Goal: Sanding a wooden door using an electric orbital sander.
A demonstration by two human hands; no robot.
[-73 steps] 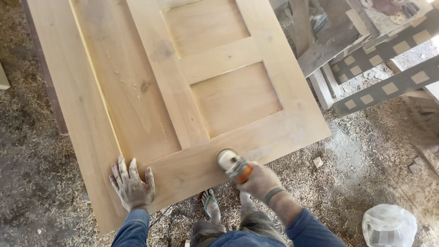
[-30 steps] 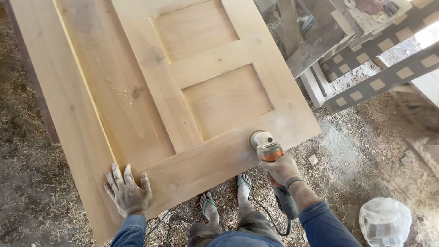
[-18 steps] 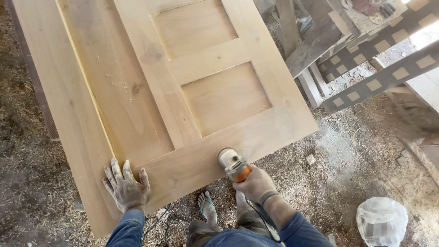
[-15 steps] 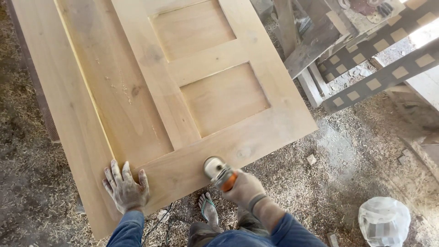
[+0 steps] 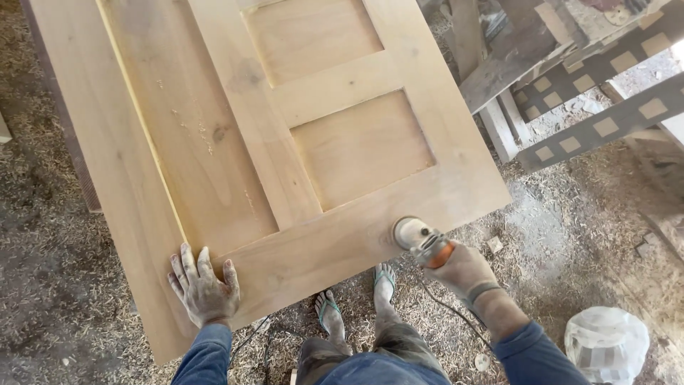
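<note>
A large bare wooden panel door [image 5: 285,142] lies flat and slightly angled in front of me. My left hand [image 5: 204,285] is dusty and rests flat on the door's near rail, fingers spread. My right hand [image 5: 462,269] grips an orange and grey angle grinder [image 5: 420,241] whose sanding disc sits on the near rail close to the door's right corner. A cable runs from the tool down past my feet.
Sawdust and wood shavings cover the ground. My feet in flip-flops [image 5: 356,299] stand under the door's near edge. Stacked timber and patterned boards [image 5: 570,85] lie at the upper right. A white plastic bag [image 5: 605,346] sits at the lower right.
The grinder and my right hand have swept right along the near rail, from near the middle toward the right corner. My left hand has stayed pressed in place.
</note>
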